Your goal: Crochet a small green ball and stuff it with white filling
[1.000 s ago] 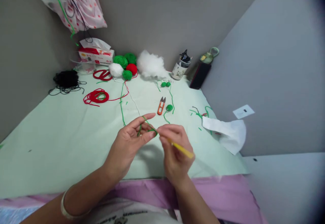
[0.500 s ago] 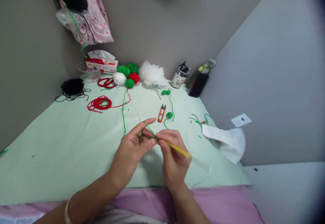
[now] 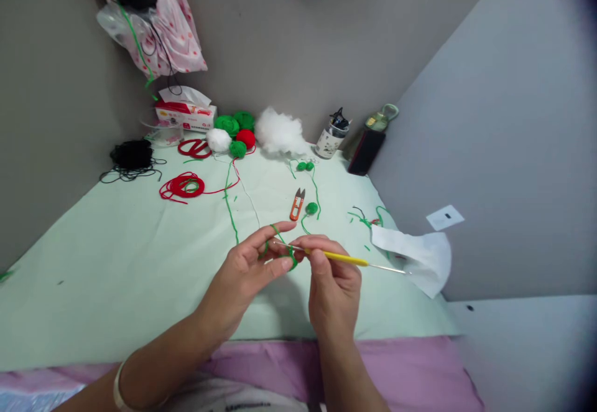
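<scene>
Left hand (image 3: 247, 266) and right hand (image 3: 333, 287) are hovering above the near middle of a pale green cloth (image 3: 140, 275). The right is gripping a yellow-handled metal hook (image 3: 345, 258); beyond, orange-handled metal snips (image 3: 297, 205) are lying left of a round green yarn ball (image 3: 311, 208). The left is pinching a small green yarn piece (image 3: 293, 262) by the hook's left end.

Nothing legible – only small, blurred print on the tissue box (image 3: 185, 117) and shirt (image 3: 233, 396).
</scene>
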{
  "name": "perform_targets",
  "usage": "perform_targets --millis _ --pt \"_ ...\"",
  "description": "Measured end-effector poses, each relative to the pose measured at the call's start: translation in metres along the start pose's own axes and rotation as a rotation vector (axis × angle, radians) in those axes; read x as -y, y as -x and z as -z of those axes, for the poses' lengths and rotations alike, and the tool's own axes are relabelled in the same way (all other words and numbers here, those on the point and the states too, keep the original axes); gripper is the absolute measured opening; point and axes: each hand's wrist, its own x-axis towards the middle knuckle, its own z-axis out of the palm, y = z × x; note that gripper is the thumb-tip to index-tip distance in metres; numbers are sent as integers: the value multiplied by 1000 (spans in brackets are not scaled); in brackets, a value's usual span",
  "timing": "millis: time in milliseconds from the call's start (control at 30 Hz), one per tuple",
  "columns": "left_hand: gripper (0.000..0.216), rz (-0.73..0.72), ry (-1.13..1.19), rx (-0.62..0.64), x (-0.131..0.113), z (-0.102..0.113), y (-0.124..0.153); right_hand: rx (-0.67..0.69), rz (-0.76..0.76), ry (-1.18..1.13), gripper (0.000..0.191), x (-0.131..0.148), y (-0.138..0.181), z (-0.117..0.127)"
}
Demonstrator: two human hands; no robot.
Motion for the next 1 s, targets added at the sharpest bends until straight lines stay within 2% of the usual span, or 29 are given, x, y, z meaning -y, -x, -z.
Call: perform_targets --millis 167,400,533,633,800,1000 --pt "54 -24 -67 8 -1 2 1 42 -71 -84 13 -2 3 4" --pt "67 -13 -134 25 -2 6 1 164 28 27 13 7 1 7" --pt "55 -13 -125 58 -1 9 1 75 79 74 15 5 1 9" --pt "46 -7 -77 80 -1 10 1 3 -37 -36 12 0 0 9" --pt "44 -16 -120 49 0 12 0 -31 -224 -259 21 3 -3 7" --pt "38 -36 -156 39 -1 13 2 13 -198 -254 25 5 -1 8"
